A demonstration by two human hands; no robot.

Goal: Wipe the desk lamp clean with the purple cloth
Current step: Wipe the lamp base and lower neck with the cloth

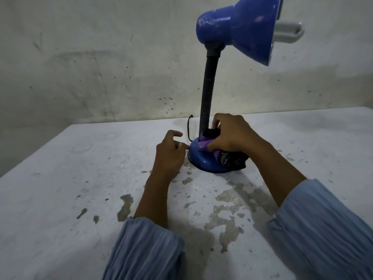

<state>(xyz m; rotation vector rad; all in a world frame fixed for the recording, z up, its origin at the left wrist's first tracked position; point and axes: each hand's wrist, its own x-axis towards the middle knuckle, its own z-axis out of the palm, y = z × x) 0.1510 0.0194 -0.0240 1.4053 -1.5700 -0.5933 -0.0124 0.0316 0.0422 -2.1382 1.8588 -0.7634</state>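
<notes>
A blue desk lamp stands at the middle of the white table, with a round blue base (203, 160), a black flexible neck (207, 91) and a blue shade (246, 27) tilted up to the right, a white bulb (290, 33) poking out. My right hand (232, 134) grips the purple cloth (204, 144) and presses it on the base beside the neck's foot. Most of the cloth is hidden under the hand. My left hand (169, 154) rests on the table just left of the base, fingers loosely curled, holding nothing.
The table (70, 188) has worn, flaking patches near its front and middle. A stained wall (101, 57) rises right behind it. The lamp's black cord (189, 126) loops behind the base. A dark dial sits on the base's right side (232, 160).
</notes>
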